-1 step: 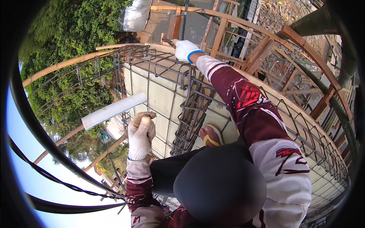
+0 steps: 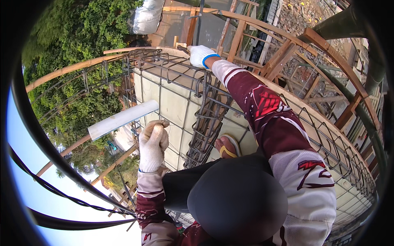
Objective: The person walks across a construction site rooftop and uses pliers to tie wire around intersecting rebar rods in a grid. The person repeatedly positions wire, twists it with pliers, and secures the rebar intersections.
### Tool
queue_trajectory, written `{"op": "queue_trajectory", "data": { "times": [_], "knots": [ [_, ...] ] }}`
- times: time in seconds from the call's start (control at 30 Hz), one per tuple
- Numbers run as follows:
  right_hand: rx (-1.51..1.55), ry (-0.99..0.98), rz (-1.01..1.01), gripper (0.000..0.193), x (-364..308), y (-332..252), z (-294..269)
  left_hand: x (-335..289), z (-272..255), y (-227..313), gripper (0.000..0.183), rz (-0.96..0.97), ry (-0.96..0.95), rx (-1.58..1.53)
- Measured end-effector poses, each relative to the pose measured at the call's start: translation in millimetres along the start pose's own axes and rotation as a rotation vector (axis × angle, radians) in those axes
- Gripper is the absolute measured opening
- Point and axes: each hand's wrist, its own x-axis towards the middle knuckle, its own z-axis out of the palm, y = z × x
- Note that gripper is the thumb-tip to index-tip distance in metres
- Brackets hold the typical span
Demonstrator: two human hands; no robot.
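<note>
My right hand point(image 2: 201, 56), in a white knit glove with a blue cuff, stretches forward over the rebar cage point(image 2: 172, 69). It is closed on a dark, narrow tool point(image 2: 182, 49) whose end sticks out to the left; the fist hides the rest, so its kind does not show. My left hand point(image 2: 152, 144), in a dirty white glove, is closed with thumb and fingers pressed together above the wire-mesh deck. Whatever it may hold is too small to make out. A pale grey pipe point(image 2: 123, 119) lies just beyond the left hand.
My sandalled foot point(image 2: 227, 146) stands on pale panels under the mesh, beside a bundled rebar beam point(image 2: 203, 131). Timber framing point(image 2: 242, 37) and a curved board border the far and right sides. Thick black cables point(image 2: 53, 139) sweep across the left. Trees lie beyond.
The dark tool in my right hand has turned slightly, its free end now lower. My left hand has barely moved.
</note>
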Motion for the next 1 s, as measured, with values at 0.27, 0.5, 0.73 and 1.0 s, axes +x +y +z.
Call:
{"op": "queue_trajectory", "data": {
  "times": [0.27, 0.5, 0.73, 1.0],
  "knots": [
    [0.073, 0.031, 0.02, 0.038, -4, 11, 11, 16, 7, -5, 0.028, 0.018, -0.036, -0.022],
    [0.122, 0.189, -0.069, 0.041, -27, 13, -13, 33, 14, 3, 0.027, 0.079, -0.072, 0.02],
    [0.246, 0.435, -0.104, 0.048, -134, 13, -56, 76, 70, 22, 0.02, 0.158, -0.154, 0.034],
    [0.765, 0.333, 0.1, 0.031, -224, 18, -84, 130, 127, 42, 0.023, 0.478, -0.163, 0.162]
  ]
}}
